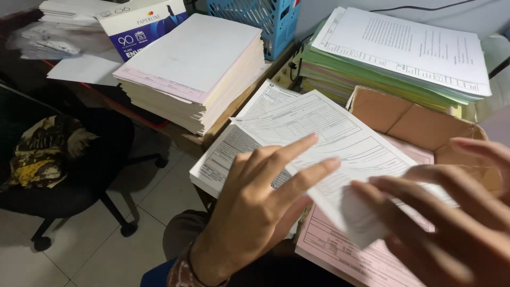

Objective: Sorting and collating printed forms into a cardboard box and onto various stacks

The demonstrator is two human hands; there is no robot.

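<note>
My left hand point(260, 207) lies flat with spread fingers on a white printed form point(319, 133), pressing its near left part. My right hand point(451, 212) is at the form's right lower corner, fingers curled around the folded white edge. The form lies over a pink form point(340, 250) that sits in an open cardboard box point(404, 117). Beneath the left side is a stack of white printed forms point(223, 154).
A thick stack of white and pink paper point(196, 69) sits on a wooden desk at the back left, with a blue-and-white paper box point(138, 26) and a blue plastic basket point(260, 16) behind. A green-and-white paper pile point(393, 53) is at the back right. A black office chair point(69, 159) stands at left.
</note>
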